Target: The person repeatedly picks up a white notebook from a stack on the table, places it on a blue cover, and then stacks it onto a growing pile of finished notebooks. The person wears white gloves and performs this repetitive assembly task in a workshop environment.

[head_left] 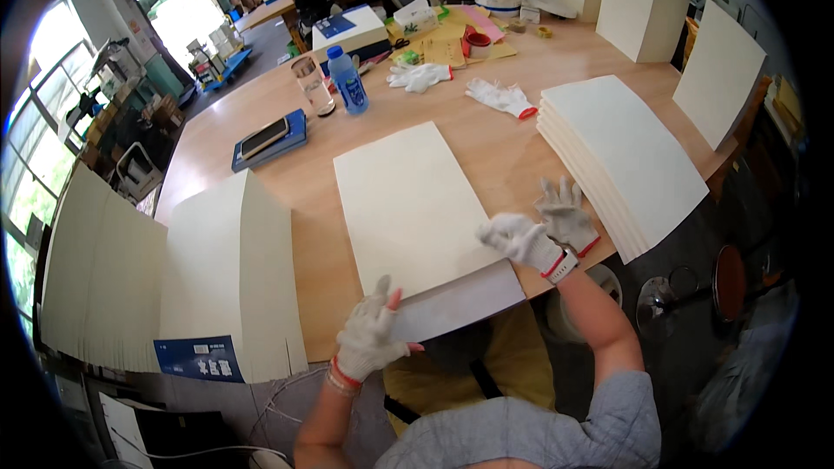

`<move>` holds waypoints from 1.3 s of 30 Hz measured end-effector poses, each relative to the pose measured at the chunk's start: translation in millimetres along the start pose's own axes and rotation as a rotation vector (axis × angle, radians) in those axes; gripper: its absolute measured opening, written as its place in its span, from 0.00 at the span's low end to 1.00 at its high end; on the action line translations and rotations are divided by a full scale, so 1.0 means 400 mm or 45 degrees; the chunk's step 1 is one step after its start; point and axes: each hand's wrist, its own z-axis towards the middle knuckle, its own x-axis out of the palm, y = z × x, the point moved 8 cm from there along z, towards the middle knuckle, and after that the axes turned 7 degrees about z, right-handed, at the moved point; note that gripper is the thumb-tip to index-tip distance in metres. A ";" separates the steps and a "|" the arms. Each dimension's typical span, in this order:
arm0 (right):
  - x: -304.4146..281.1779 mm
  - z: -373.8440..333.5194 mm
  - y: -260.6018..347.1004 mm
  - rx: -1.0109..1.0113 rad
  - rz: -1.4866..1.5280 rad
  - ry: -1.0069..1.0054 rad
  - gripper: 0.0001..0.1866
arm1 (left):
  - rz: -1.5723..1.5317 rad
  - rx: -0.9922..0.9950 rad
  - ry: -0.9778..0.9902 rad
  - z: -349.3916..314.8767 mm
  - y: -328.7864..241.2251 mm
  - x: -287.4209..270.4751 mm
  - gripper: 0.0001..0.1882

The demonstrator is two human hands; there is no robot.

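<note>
A cream rectangular board (413, 208) is laid at the near edge of the pale wooden table (317, 269), seemingly for easy reach. It is flanked by the white-gloved left hand (369, 334), fingers spread, and the white-gloved right hand (521, 240), whose blurred grip cannot be told.

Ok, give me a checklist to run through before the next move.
1. Left hand and right hand gloved: ok.
2. Cream panel lying on the table: ok.
3. Blue-capped bottle apart from the panel: ok.
4. Space beside the right hand clear: not ok, a loose glove lies there.
5. Right hand gripping the panel: cannot tell, it is blurred.
</note>
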 end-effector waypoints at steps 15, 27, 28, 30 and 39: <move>0.022 -0.020 -0.029 0.239 -0.044 0.360 0.24 | 0.174 0.116 0.344 0.027 -0.030 0.041 0.58; 0.026 -0.014 -0.058 0.206 0.078 0.272 0.24 | 0.071 0.127 0.347 0.008 -0.021 0.047 0.56; 0.027 -0.012 -0.063 0.214 0.073 0.281 0.24 | 0.038 0.094 0.377 0.012 -0.016 0.047 0.56; 0.027 -0.011 -0.073 0.229 0.063 0.297 0.24 | 0.035 0.147 0.347 0.012 -0.028 0.039 0.55; 0.001 -0.021 -0.036 0.108 0.303 0.391 0.24 | -0.385 -0.389 0.104 0.064 0.167 0.069 0.16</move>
